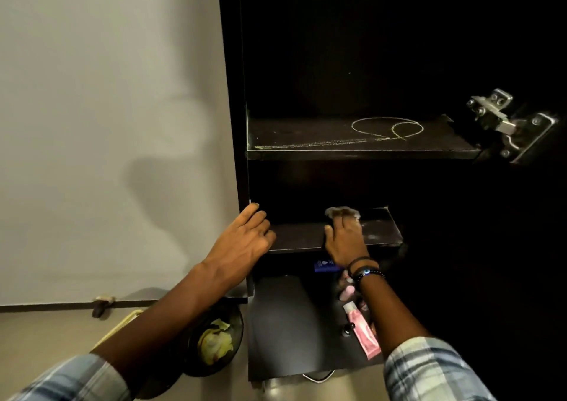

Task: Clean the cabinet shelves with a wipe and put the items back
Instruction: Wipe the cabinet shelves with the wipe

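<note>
A dark cabinet stands open in front of me. My right hand (345, 238) lies flat on the lower shelf (294, 236) and presses a pale wipe (342, 211) under its fingers. Dusty smears show on the shelf to the right of that hand. My left hand (245, 241) rests on the cabinet's left side panel (242, 155), fingers curled around its front edge. The upper shelf (352, 152) carries thin chains (386, 129). Below, on the bottom board (285, 324), lie a pink tube (363, 333), a blue bottle (325, 266) and other small items.
A metal door hinge (506, 124) sticks out at the right of the upper shelf. A dark bin (214, 339) with crumpled waste stands on the floor left of the cabinet. A grey wall (107, 124) fills the left side.
</note>
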